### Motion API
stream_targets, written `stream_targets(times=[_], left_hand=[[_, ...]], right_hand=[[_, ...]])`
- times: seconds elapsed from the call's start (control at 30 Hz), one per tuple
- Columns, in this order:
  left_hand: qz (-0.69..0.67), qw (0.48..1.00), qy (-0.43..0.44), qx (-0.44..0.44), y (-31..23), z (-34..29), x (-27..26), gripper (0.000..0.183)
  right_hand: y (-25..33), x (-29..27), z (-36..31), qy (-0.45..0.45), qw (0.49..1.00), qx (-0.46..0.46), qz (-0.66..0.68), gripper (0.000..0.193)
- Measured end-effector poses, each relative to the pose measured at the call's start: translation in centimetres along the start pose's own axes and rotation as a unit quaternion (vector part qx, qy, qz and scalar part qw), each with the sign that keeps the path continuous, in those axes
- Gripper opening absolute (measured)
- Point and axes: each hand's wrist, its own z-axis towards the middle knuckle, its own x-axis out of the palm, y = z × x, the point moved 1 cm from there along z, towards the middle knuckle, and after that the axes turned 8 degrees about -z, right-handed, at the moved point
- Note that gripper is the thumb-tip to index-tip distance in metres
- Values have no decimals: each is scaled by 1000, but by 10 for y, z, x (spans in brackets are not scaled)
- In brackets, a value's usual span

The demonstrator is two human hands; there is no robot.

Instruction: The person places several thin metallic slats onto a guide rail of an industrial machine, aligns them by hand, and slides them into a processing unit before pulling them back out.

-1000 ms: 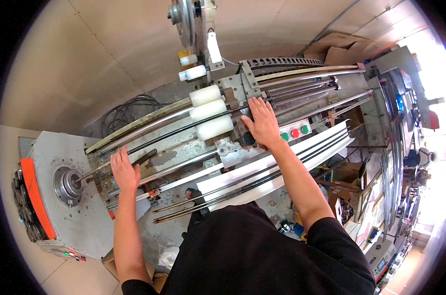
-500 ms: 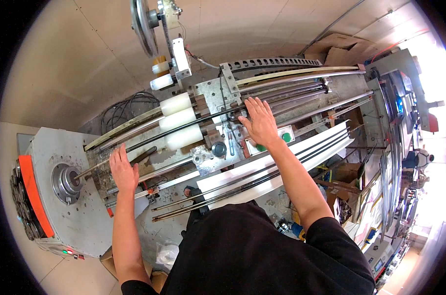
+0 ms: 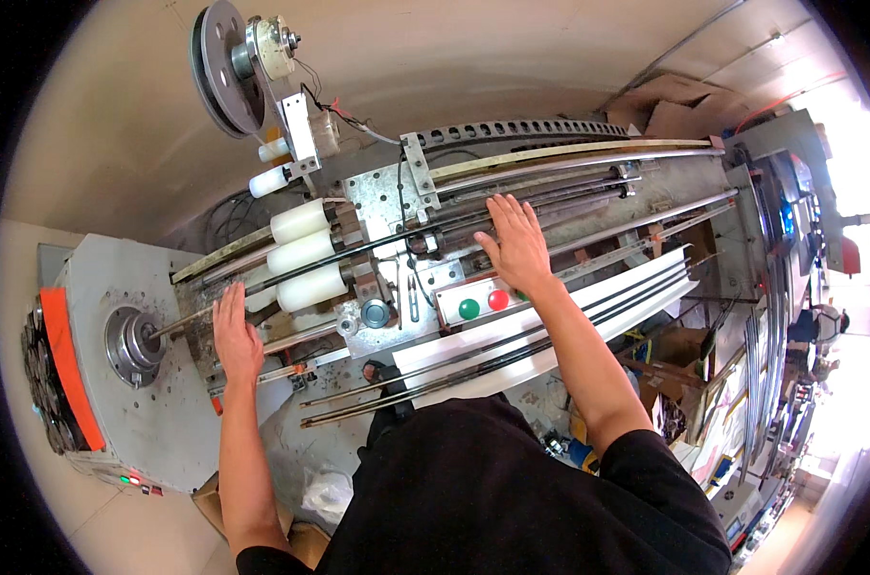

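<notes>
A long dark rod [image 3: 358, 247] runs slantwise across a bench machine, its bare metal end in the round chuck [image 3: 134, 351] at left. My left hand [image 3: 237, 337] is open, fingers stretched, with its fingertips at the rod near the chuck. Whether it touches the rod I cannot tell. My right hand [image 3: 519, 244] lies open and flat over the rod farther right, thumb spread. Between my hands stands a metal carriage [image 3: 370, 199] with several white rollers [image 3: 306, 257] around the rod. A button box [image 3: 451, 300] with green and red buttons sits beside my right hand.
In front of me a white trough [image 3: 540, 350] holds several dark rods. Above the carriage a grey reel [image 3: 226, 72] hangs with small white rollers [image 3: 269, 181]. The grey chuck housing [image 3: 181, 431] stands at left. Cardboard boxes and another person are at the right.
The carriage, its rollers and the reel have slid left along the rails, toward my left hand. More of the button box shows. My hands stay nearly in place, both open.
</notes>
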Motion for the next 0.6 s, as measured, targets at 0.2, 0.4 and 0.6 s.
stream_targets(times=[0.2,0.4,0.6], left_hand=[[-45,997,-53,18,-14,4,4,60],[-36,990,-136,-32,-44,28,23,46],[-26,985,-139,-102,-78,53,40,54]], right_hand=[[-32,-13,8,11,1000,-22,6,66],[-89,14,-2,-30,998,-46,-9,59],[-127,20,2,5,999,-42,-15,60]])
